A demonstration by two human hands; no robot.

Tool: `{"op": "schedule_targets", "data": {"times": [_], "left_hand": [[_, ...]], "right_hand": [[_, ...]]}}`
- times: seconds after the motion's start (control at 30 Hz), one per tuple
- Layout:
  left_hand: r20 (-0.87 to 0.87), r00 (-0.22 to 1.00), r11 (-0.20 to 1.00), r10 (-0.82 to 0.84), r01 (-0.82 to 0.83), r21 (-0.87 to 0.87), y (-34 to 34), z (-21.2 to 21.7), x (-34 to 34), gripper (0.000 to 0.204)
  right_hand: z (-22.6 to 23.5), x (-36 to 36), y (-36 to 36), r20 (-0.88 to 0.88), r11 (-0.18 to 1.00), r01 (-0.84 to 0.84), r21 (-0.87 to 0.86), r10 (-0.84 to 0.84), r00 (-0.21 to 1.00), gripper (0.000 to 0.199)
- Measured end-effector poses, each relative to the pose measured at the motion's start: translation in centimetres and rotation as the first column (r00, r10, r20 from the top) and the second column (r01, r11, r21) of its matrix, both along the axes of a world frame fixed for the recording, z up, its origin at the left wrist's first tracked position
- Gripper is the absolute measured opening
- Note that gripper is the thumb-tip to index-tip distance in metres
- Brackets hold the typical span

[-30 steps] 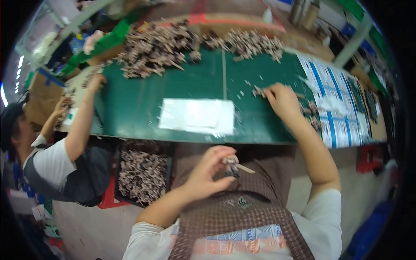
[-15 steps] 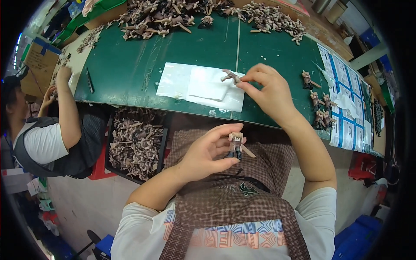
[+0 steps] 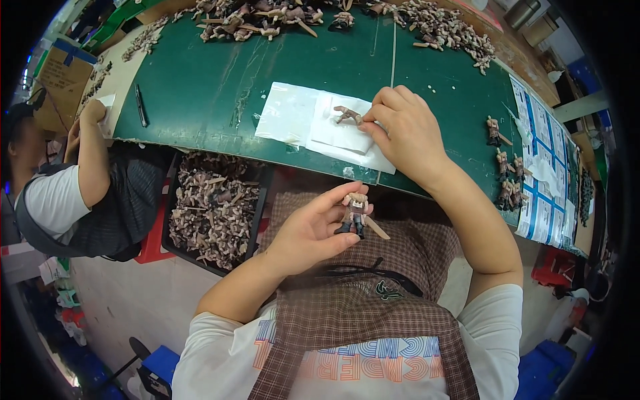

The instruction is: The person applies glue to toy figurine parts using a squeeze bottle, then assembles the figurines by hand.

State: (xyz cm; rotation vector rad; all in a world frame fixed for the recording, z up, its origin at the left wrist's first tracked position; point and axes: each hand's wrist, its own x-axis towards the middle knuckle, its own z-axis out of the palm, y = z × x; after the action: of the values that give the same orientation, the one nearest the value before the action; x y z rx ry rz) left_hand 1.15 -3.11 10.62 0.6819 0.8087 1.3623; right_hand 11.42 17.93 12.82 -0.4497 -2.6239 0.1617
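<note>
My left hand [image 3: 308, 231] is closed round a small toy figure [image 3: 355, 207] in front of the apron. The figure has a brown torso and dark boots, and a flat tan blade-like piece sticks out beside it. Over the white sheets [image 3: 327, 139] on the table, my right hand [image 3: 410, 137] pinches a small brownish-pink figure part [image 3: 347, 115] between thumb and fingers. Whether that part touches the paper I cannot tell. Several similar figures [image 3: 505, 175] lie on the table to the right of that hand.
Heaps of figure parts [image 3: 257, 20] lie along the far side of the green table [image 3: 200, 87]. A black crate [image 3: 167, 233] full of parts stands below its front edge. A dark pen [image 3: 141, 105] lies at left, where a co-worker [image 3: 87, 193] sits. Printed sheets [image 3: 543, 167] cover the right end.
The view has shifted slightly. My right hand has brought the small part over the middle of the top white sheet. The figure in my left hand has tilted a little.
</note>
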Motion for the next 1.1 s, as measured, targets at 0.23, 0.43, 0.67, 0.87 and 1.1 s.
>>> {"op": "schedule_targets", "data": {"times": [0.23, 0.43, 0.67, 0.87, 1.1], "left_hand": [[-0.021, 1.000, 0.999, -0.013, 0.014, 0.030, 0.3, 0.0, -1.0, 0.068], [0.022, 0.997, 0.997, 0.074, -0.075, 0.025, 0.4, 0.4, -1.2, 0.066], [-0.046, 0.981, 0.980, 0.186, -0.189, -0.066, 0.8, 2.0, -0.7, 0.068], [-0.168, 0.975, 0.984, 0.149, -0.163, -0.077, 1.2, 3.5, 0.4, 0.070], [-0.221, 0.970, 0.991, 0.105, -0.119, -0.054, 1.3, 3.7, 1.3, 0.073]], "right_hand": [[0.1, -0.5, 0.4, 0.037, 1.000, 0.002, 0.029, -0.003, 0.999, 0.010], [0.5, 0.7, 0.3, -0.011, 1.000, 0.001, -0.021, -0.002, 1.000, 0.011], [1.2, 4.5, -3.7, -0.308, 0.761, -0.054, -0.646, -0.195, 0.931, 0.013], [1.5, 7.4, -6.5, -0.389, 0.872, -0.291, -0.394, 0.129, 0.912, 0.025], [1.2, 8.4, -6.5, -0.373, 0.904, -0.309, -0.295, 0.189, 0.908, 0.026]]}}
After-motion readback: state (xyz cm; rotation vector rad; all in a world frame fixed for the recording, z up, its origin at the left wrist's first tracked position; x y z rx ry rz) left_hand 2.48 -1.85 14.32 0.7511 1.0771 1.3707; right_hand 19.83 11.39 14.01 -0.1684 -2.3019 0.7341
